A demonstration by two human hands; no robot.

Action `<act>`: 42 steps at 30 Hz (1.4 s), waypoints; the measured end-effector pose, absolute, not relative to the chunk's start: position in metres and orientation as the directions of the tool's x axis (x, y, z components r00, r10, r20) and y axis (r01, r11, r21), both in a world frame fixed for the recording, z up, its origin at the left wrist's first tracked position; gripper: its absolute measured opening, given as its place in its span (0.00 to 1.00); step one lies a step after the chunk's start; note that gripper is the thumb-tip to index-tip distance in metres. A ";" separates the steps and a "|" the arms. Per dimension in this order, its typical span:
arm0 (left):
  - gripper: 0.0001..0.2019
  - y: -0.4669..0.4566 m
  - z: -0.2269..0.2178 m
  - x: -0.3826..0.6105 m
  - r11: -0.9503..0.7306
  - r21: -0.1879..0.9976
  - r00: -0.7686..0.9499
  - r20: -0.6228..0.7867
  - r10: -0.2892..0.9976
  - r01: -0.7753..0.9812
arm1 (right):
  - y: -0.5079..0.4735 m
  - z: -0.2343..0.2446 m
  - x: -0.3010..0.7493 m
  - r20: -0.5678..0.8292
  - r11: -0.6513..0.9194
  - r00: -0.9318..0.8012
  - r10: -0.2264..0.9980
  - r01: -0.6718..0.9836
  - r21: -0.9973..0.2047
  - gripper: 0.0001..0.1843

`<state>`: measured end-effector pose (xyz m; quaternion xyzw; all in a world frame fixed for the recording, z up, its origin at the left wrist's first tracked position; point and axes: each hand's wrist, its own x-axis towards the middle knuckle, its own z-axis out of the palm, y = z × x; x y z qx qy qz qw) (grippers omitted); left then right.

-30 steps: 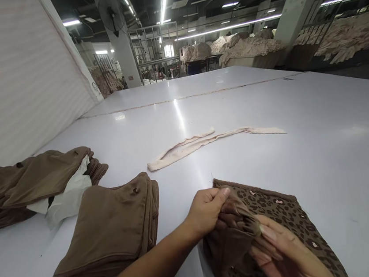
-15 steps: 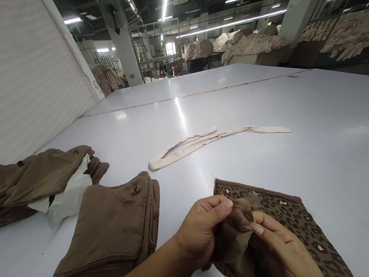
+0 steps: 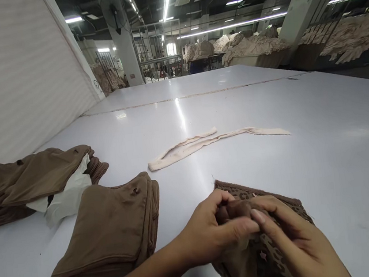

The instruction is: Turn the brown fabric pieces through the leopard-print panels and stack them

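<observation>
Between my two hands is a sewn fabric piece [image 3: 242, 263], plain brown on one face and leopard-printed with small pink marks on the other. My left hand [image 3: 214, 228] is closed on its gathered brown part, thumb stretched along the top. Thumb and forefinger of my right hand [image 3: 286, 229] pinch the same bunched spot, close to the left thumb tip. The fingers hide the exact point they grip. Beyond them the leopard-print part lies on the table, its trimmed edge facing away from me. A stack of brown fabric pieces [image 3: 111, 227] sits left of my hands.
Farther left lies another pile of brown pieces [image 3: 38, 175] with a pale sheet [image 3: 69, 198] sticking out. A cream fabric strip [image 3: 186, 151] stretches across the white table [image 3: 340, 160]. White sheeting [image 3: 22, 63] rises along the left. Heaped pale cloth [image 3: 254, 46] stands beyond the table.
My right hand has moved up and over the bunched fabric, closer to my left hand. My left thumb now extends farther right, and the fingers cover more of the leopard print.
</observation>
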<state>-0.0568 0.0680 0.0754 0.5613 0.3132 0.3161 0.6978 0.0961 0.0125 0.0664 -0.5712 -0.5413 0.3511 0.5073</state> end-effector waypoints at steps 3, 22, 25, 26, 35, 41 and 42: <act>0.08 0.065 0.077 -0.061 -0.022 0.999 0.603 0.001 0.798 0.028 | 0.013 0.071 0.090 -0.106 -0.070 0.266 0.958 -0.139 -0.988 0.14; 0.13 0.079 0.081 -0.079 0.058 0.998 0.737 -0.048 0.674 0.012 | 0.015 0.065 0.092 -0.068 -0.077 0.309 0.949 0.015 -0.997 0.18; 0.12 0.079 0.082 -0.081 0.068 0.997 0.701 -0.073 0.709 0.036 | 0.018 0.061 0.097 0.055 0.025 0.138 0.989 0.215 -0.976 0.12; 0.12 0.079 0.083 -0.081 0.029 0.998 0.679 -0.053 0.732 0.046 | 0.019 0.060 0.098 0.054 0.035 0.073 0.996 0.235 -0.971 0.10; 0.09 0.080 0.098 -0.076 0.064 0.966 0.523 0.079 0.849 -0.251 | 0.026 0.080 0.093 0.000 0.048 -0.159 0.987 0.295 -0.954 0.17; 0.07 0.094 0.121 -0.112 -0.073 0.962 0.282 0.149 0.948 -0.265 | 0.020 0.074 0.131 -0.275 -0.142 -0.248 0.929 0.448 -0.883 0.15; 0.07 0.096 0.123 -0.119 -0.066 0.961 0.247 0.134 0.960 -0.267 | 0.016 0.072 0.138 -0.269 -0.191 -0.149 0.952 0.400 -0.896 0.18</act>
